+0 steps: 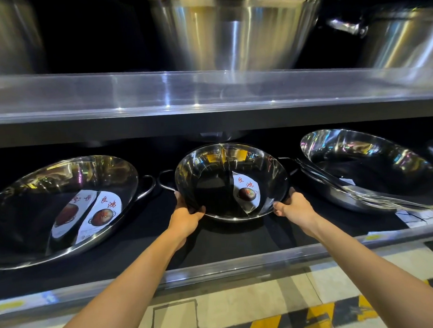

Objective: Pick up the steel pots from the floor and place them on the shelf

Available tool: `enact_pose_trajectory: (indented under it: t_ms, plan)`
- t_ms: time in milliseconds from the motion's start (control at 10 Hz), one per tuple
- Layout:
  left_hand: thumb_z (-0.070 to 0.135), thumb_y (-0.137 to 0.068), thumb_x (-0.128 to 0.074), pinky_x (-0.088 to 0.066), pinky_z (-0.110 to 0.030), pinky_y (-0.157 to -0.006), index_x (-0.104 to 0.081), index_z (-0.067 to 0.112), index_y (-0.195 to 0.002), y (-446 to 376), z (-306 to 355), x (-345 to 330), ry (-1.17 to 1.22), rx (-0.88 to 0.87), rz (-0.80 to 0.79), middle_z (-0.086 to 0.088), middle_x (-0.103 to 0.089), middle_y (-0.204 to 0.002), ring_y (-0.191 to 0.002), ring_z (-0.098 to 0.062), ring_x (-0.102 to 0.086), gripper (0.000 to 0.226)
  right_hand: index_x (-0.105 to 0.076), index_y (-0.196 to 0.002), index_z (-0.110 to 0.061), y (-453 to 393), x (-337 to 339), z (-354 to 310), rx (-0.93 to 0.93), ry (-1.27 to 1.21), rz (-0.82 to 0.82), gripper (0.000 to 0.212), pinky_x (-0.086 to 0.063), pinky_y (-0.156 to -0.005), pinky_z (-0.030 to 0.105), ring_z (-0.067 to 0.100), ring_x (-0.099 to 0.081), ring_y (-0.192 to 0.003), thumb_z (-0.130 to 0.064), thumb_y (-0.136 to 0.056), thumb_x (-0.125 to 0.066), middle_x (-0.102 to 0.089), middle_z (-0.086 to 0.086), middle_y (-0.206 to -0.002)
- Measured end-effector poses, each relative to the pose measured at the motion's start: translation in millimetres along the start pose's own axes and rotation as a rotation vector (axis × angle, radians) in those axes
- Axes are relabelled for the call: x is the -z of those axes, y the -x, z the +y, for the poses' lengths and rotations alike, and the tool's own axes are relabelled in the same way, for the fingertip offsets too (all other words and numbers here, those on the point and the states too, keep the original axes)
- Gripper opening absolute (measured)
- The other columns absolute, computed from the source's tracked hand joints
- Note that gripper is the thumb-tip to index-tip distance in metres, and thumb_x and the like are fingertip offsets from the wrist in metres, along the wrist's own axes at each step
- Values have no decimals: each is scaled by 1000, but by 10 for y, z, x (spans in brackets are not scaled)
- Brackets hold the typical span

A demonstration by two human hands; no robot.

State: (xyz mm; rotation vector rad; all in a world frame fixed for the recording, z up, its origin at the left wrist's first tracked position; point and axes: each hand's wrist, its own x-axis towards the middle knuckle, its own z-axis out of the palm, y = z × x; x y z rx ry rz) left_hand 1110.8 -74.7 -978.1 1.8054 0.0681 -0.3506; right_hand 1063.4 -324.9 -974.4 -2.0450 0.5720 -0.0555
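A shiny steel pot (218, 168) with a centre divider, two dark loop handles and a paper label inside sits tilted toward me on the lower shelf (229, 241), in the middle. My left hand (186, 213) grips its near-left rim. On the near-right rim is my right hand (291, 206), thumb over the edge. Both arms reach in over the shelf's clear front lip.
A larger labelled steel pot (49, 197) leans at the left, and a stack of wide steel pots (371, 170) at the right. Tall steel pots (236, 30) stand on the upper shelf. Below is pale floor with yellow-black hazard tape (281, 323).
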Motion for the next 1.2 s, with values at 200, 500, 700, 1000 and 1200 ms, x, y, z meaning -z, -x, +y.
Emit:
enact_pose_trajectory:
  t_ms: [200,500,700,1000,1200]
  plan:
    - [4,-89,-52,-38,-48,-111,9,30,-145,17,-3,-15,2,11,7,-14,-50,-139,-128,-28,-47,87,-53,-109,-5,29,-1,-12,-25,-2,-7,22,-51,-95,49,23,-60,-78,-10,-88,-59,-64,9,-74]
    - [6,-88,-54,-43,-48,-106,2,29,-146,27,-3,-73,-19,-18,34,-14,-53,-135,-122,-30,-51,84,-53,-105,-5,97,-16,-125,-22,-32,27,19,-51,-95,51,28,-63,-83,-10,-88,-60,-65,14,-79]
    - [13,-90,-51,-51,-41,-89,-18,22,-143,41,-20,37,-149,-82,68,-18,-53,-130,-110,-35,-57,64,-51,-115,-5,61,-4,-89,-7,-6,60,26,-54,-90,48,28,-64,-84,-9,-90,-56,-67,18,-92]
    - [26,-97,-33,-45,-41,-90,-42,3,-128,768,688,480,-1030,-254,-14,-20,-53,-123,-112,-34,-51,40,-55,-120,-1,716,208,-717,131,553,51,30,-47,-88,39,39,-57,-101,-11,-94,-44,-54,22,-113]
    - [26,-99,-29,-32,-36,-112,-28,7,-140,1538,1624,878,-1093,-239,-161,-12,-33,-147,-135,-25,-33,45,-53,-124,0,1423,670,-1679,133,577,-84,33,-41,-90,31,33,-55,-101,-10,-95,-41,-51,20,-117]
